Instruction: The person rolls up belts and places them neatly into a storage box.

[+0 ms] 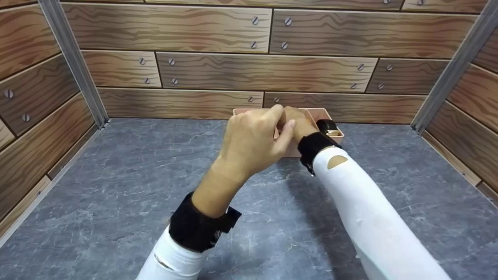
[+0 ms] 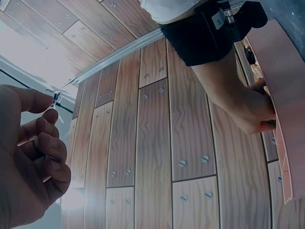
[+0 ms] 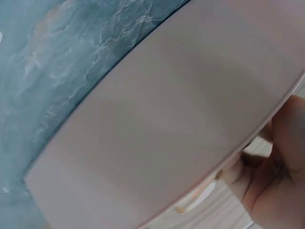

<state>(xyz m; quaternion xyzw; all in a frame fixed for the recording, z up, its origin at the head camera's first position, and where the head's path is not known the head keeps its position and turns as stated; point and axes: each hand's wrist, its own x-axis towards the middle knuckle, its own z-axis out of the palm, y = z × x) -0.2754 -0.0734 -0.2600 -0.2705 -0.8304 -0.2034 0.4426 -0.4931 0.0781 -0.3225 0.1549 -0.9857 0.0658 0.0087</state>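
Observation:
A pink box [image 1: 290, 152] with dividers stands at the back of the tabletop. My right hand [image 1: 297, 118] reaches over its near wall into it. In the right wrist view, that wall [image 3: 143, 119] hides most of the fingers, so I cannot tell what they hold. My left hand [image 1: 255, 136] is raised in front of the box and overlaps it in the head view. Its fingers [image 2: 52, 145] are loosely curled, thumb near the index fingertip, with no object plainly between them. A black rounded thing [image 1: 327, 125] and a gold-coloured thing [image 1: 333, 133] lie in the box's right compartment.
The tabletop [image 1: 116, 202] is grey with a marbled pattern. Wood-patterned walls [image 1: 214, 72] enclose it at the back and both sides, with grey metal strips [image 1: 74, 62] at the corners. Black bands [image 1: 202, 225] and white sleeves cover the wrists and forearms.

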